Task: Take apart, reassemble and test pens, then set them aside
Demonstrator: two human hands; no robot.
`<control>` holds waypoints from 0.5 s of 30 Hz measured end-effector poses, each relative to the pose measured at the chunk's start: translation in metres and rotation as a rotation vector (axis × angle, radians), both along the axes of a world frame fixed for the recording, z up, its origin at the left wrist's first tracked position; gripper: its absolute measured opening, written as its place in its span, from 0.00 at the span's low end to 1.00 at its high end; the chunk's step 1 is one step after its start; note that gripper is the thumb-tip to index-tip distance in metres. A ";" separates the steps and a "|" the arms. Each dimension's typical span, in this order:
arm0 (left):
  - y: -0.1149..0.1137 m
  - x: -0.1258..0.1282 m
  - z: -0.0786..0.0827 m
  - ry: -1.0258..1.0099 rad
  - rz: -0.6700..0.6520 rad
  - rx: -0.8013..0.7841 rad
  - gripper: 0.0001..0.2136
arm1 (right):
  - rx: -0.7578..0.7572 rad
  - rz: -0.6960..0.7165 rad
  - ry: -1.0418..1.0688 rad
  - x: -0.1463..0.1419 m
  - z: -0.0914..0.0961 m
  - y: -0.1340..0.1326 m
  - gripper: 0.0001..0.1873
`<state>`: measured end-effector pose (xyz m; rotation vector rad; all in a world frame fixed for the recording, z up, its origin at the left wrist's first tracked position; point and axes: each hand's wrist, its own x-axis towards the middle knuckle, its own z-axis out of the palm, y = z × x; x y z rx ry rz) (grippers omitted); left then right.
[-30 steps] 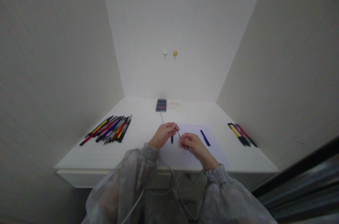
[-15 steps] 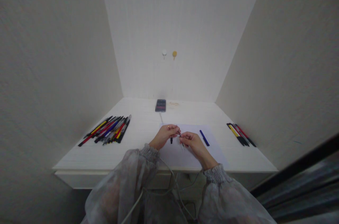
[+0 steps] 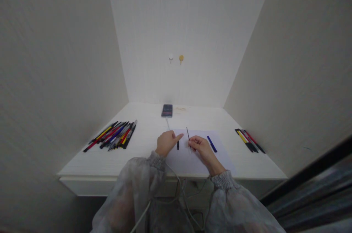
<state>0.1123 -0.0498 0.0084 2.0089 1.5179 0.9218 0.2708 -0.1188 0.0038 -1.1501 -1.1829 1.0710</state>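
Observation:
My right hand [image 3: 200,146] pinches a thin dark pen refill [image 3: 187,134] between thumb and fingertips, its upper end pointing away from me above a sheet of white paper [image 3: 198,163]. My left hand [image 3: 165,142] is over the left part of the sheet, its thumb stretched out to the right and apart from the refill; its other fingers are mostly hidden behind the hand. Just below that thumb is a short black pen part [image 3: 178,145], partly covered. A blue pen cap or barrel [image 3: 212,144] lies on the paper right of my right hand.
A heap of mixed pens [image 3: 114,135] lies on the left of the white desk [image 3: 143,163]. Several pens [image 3: 250,140] form a row at the right edge. A phone-like dark device [image 3: 167,110] with a white cable is at the back. Walls rise on three sides.
My left hand has let go of the refill and drawn slightly left, its thumb now extended. My right hand still holds the refill, now more upright in view.

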 end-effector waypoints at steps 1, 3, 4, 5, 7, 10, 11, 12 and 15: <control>-0.001 0.000 -0.002 0.059 -0.010 -0.001 0.18 | 0.002 -0.003 0.001 0.000 0.001 0.000 0.12; -0.002 0.002 -0.006 0.107 -0.058 -0.015 0.17 | 0.003 -0.007 0.007 0.000 0.002 -0.001 0.12; -0.002 0.003 -0.008 0.106 -0.085 -0.022 0.17 | 0.002 -0.008 0.014 -0.001 0.002 -0.001 0.12; -0.001 0.004 -0.010 0.101 -0.106 -0.031 0.16 | 0.002 -0.011 0.023 -0.001 0.002 -0.001 0.12; 0.002 0.004 -0.012 0.094 -0.128 -0.048 0.15 | 0.000 -0.012 0.040 -0.001 0.002 -0.001 0.11; 0.007 0.002 -0.011 0.035 -0.137 -0.065 0.13 | -0.006 0.000 0.050 -0.001 0.002 -0.001 0.10; 0.008 0.002 -0.009 -0.027 -0.144 -0.079 0.13 | -0.012 0.007 0.048 -0.001 0.001 -0.001 0.10; 0.009 0.001 -0.006 -0.121 -0.156 -0.100 0.14 | -0.019 0.019 0.042 -0.001 0.001 -0.001 0.09; 0.009 0.000 0.004 -0.565 -0.253 -0.251 0.17 | -0.040 0.082 0.004 -0.002 0.000 -0.002 0.09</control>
